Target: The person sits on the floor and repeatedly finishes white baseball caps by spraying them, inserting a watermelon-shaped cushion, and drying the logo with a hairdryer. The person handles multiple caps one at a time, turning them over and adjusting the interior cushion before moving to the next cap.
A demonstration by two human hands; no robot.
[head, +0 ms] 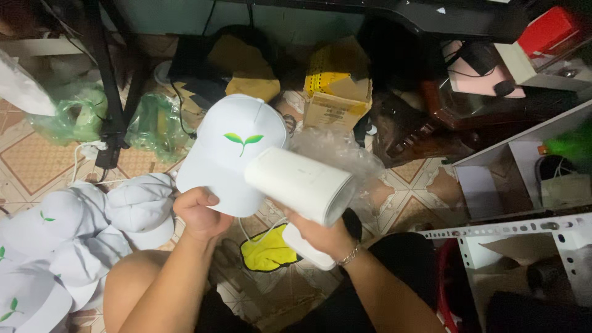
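The left hand is closed on the brim of a white cap, tipping its smooth cloth front with the green leaf mark up and away, likely so that face meets the tool. Just right of it, the right hand is wrapped around the handle of a white, hard-shelled, rounded steamer, its head touching or nearly touching the cap. Left of the left hand lies a soft pile of caps; beyond both sits a cardboard box.

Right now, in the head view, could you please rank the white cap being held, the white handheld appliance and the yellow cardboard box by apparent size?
1. white cap, largest.
2. white handheld appliance.
3. yellow cardboard box.
The box lies farther from the camera, so ranks two and three are unsure.
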